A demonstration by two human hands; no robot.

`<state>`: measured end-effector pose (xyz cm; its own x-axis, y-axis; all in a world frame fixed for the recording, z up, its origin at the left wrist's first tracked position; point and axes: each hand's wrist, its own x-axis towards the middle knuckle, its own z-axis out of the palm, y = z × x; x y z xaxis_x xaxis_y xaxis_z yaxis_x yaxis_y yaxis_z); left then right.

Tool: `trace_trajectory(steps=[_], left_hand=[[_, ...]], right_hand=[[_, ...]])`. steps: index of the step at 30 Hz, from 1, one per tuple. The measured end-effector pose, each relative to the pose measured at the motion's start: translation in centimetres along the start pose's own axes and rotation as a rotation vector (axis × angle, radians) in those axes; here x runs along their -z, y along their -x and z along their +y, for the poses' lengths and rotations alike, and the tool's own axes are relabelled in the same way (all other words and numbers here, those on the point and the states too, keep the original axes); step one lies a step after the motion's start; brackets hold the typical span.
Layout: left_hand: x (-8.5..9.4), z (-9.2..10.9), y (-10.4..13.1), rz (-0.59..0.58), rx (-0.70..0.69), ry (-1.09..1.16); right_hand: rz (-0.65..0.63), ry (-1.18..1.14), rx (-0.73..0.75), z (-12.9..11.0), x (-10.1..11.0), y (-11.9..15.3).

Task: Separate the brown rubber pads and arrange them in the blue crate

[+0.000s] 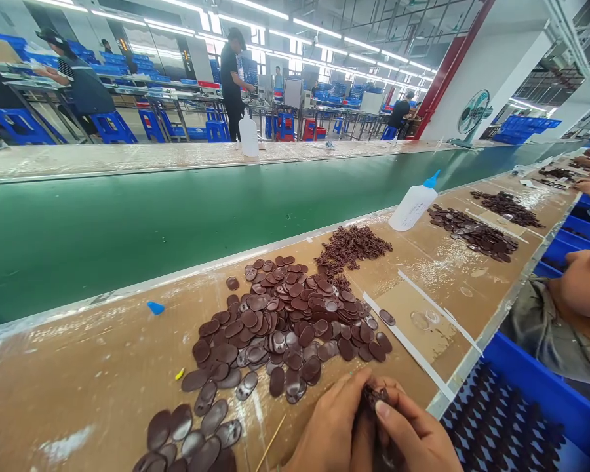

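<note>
My left hand (327, 429) and my right hand (415, 436) meet at the bottom edge of the head view, fingers pinched together on a small dark brown part (375, 395). Just beyond them lies a large heap of dark brown oval plastic pieces (285, 324) on the brown worktop (93, 380). Several more ovals (191, 436) trail toward the lower left. A pile of small brown lattice-like bits (351, 246) sits farther back.
A white squeeze bottle with blue tip (413, 204) lies tilted by the green conveyor belt (177, 216). White strips (413, 351) cross the worktop. A blue crate (521, 406) sits at lower right. Another person's arm (577, 285) rests at right. More brown piles (474, 233) lie beyond.
</note>
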<state>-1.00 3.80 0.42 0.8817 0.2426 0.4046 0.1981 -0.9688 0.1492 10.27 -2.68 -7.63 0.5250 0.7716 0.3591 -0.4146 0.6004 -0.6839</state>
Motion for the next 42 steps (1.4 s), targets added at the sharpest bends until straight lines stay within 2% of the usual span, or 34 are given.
trace_trajectory(steps=[2, 6, 9, 13, 18, 23, 25, 27, 32, 36, 40, 42], left_hand=[[-0.1, -0.3, 0.1, -0.021, -0.002, -0.002], [-0.2, -0.6, 0.2, -0.079, 0.065, 0.004], [-0.2, -0.2, 0.0, -0.099, 0.065, 0.034], [0.0, 0.8, -0.5, 0.022, 0.042, 0.109], [0.5, 1.2, -0.7, -0.104, 0.104, 0.123], [0.2, 1.0, -0.6, 0.046, 0.001, 0.165], [0.1, 1.1, -0.6, 0.031, 0.028, 0.148], [0.1, 1.1, -0.5, -0.032, 0.047, 0.124], [-0.1, 1.1, -0.3, 0.096, 0.041, 0.1], [0.2, 1.1, -0.3, -0.069, 0.103, 0.122], [0.2, 0.9, -0.3, -0.001, 0.01, 0.095], [0.1, 0.9, -0.3, 0.004, 0.015, 0.108]], right_hand=[[-0.08, 0.023, -0.001, 0.4, 0.7, -0.4], [-0.099, 0.018, -0.048, 0.9, 1.5, -0.8], [-0.095, 0.019, -0.05, 1.1, 1.6, -0.9], [-0.085, 0.008, -0.085, 1.0, 1.6, -0.8], [-0.097, -0.007, -0.097, 0.9, 1.7, -0.7], [-0.059, -0.018, -0.066, 1.1, 1.7, -0.7], [-0.09, -0.004, -0.06, 1.2, 1.8, -0.8], [-0.095, 0.014, -0.073, 1.2, 1.9, -0.9], [-0.088, -0.026, -0.074, 1.2, 1.8, -0.8], [-0.121, 0.018, -0.057, 1.3, 2.0, -0.7], [-0.072, -0.018, -0.06, 1.2, 2.1, -0.7], [-0.058, -0.005, -0.076, 1.0, 1.8, -0.8]])
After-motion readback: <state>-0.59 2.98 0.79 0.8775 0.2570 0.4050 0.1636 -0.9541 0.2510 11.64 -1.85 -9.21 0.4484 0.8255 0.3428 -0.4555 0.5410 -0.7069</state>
